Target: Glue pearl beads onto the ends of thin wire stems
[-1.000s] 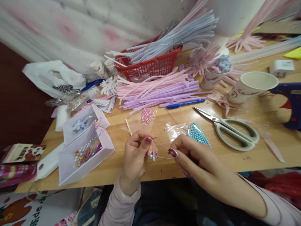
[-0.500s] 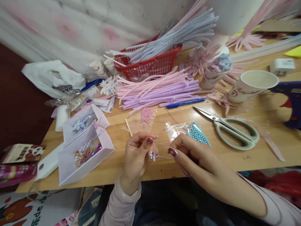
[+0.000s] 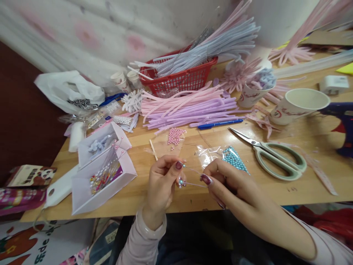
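My left hand (image 3: 162, 186) is closed in a pinch on a small cluster of beads (image 3: 181, 182) in white and blue tones. A tiny blue bead (image 3: 184, 166) shows at the thumb tip, on a thin thread or fine wire (image 3: 194, 170); which of the two I cannot tell. Its two strands run across to my right hand (image 3: 231, 189), whose thumb and forefinger pinch them. Behind the hands lie a bag of blue beads (image 3: 235, 159) and a bag of pink beads (image 3: 176, 137).
Scissors (image 3: 271, 154) lie open at the right, near paper cups (image 3: 299, 105). Pink and purple pipe cleaners (image 3: 190, 108), a blue pen (image 3: 220, 124) and a red basket (image 3: 179, 82) are behind. White boxes (image 3: 103, 187) with beaded pins stand left.
The whole view has shifted slightly. A tiny blue bead now shows plainly at my left thumb tip. Both hands keep their pinch, with the strands stretched between them.
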The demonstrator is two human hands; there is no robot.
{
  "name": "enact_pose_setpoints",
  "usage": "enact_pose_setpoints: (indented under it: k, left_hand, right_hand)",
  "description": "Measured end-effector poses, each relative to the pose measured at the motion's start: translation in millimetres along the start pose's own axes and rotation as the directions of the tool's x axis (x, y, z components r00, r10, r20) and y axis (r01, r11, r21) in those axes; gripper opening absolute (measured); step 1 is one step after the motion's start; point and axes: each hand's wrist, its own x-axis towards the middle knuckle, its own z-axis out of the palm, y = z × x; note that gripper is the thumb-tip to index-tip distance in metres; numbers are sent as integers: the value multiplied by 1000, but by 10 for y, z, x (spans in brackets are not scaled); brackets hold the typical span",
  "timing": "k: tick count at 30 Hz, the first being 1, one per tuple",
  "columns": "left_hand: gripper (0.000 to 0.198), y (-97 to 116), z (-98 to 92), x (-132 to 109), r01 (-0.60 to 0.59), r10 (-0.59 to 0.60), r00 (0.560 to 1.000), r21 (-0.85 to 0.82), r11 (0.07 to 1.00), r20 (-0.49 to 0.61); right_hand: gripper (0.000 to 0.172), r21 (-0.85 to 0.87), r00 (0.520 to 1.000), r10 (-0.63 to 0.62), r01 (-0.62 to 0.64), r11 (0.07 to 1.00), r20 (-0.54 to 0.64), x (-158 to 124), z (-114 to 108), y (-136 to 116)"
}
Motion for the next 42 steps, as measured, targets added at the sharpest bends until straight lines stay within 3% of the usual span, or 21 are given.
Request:
enact_pose_setpoints:
  k: [8,16,19,25,30,36,39,42]
  left_hand:
    - [29,-2,5,14,15,-15,1000,10,1000,-8]
    - [18,30,9,-72,54,-61,997,-135,989,-47]
    - [20,-51,12,-186,83,-84,996,-37,996,-8]
    - [19,-176,109,-275,-50,47,999,289,956,17]
    - [16,-120,190,-227,-100,94,995,286,953,36]
    - [18,-102,229,-204,-46,45,999,169,985,5]
    - [16,-94,193,-189,-50,58,997,156,987,-50]
    - [12,-49,130,-190,-75,88,994,166,983,-71]
  right_hand:
    - [20,0,1000,16,-16,1000,7,29,-9,-12]
    - [24,98,999,42,-43,994,6,13,5,46]
    - [22,127,1000,11,-9,992,-16,28,28,56]
    - [16,152,998,-61,60,987,6,51,73,0]
    - [16,217,999,-32,27,976,16,47,93,9]
    - [17,296,998,-49,32,955,51,107,128,10]
    - [15,239,995,-61,42,970,75,110,99,2]
    - [9,56,989,-136,140,989,-64,93,39,-14]
